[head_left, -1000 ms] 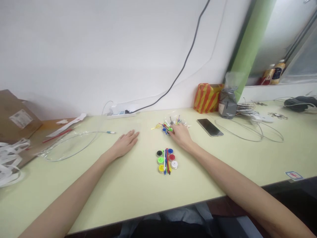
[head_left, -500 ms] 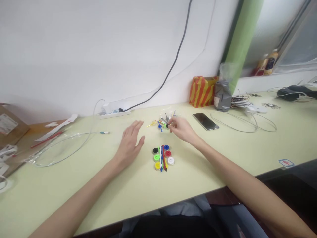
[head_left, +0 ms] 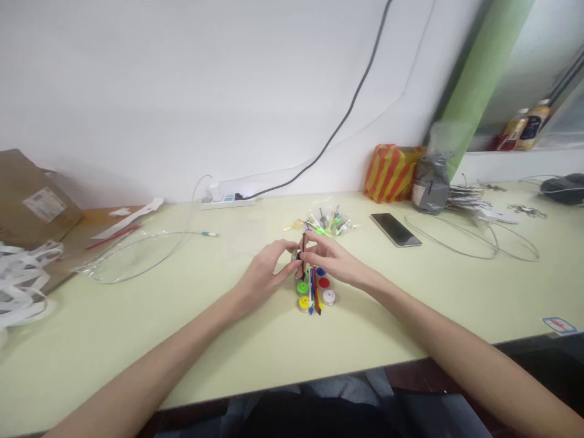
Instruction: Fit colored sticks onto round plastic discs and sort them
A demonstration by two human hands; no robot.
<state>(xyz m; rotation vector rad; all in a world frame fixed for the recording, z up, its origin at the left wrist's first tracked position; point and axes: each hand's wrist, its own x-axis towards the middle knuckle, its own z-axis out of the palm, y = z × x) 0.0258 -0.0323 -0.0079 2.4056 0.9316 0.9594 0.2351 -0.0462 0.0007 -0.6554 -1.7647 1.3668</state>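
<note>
My two hands meet above a small cluster of coloured parts. My right hand [head_left: 333, 260] is closed, pinching a black arrow pointer [head_left: 304, 241] that stands upright between the fingertips. My left hand [head_left: 269, 271] is closed on a small round base [head_left: 294, 255], partly hidden by its fingers and held against the pointer. Below lie round bases with a green [head_left: 302, 288], yellow [head_left: 304, 303], red [head_left: 324, 283], white [head_left: 329, 297] and blue top [head_left: 321, 272]. Several coloured arrow pointers [head_left: 314, 295] lie side by side between them.
Behind my hands, a clear plastic bag [head_left: 335, 222] holds more coloured pointers. A phone [head_left: 395, 229] and looped cable [head_left: 456, 243] lie to the right. A striped bag [head_left: 390, 173] and power strip [head_left: 228, 201] stand by the wall. A cardboard box [head_left: 36, 198] sits left.
My right hand has come back from the far pile with the black pointer. My left hand has moved right, closing on a round base. The camera view has shifted a little left.
</note>
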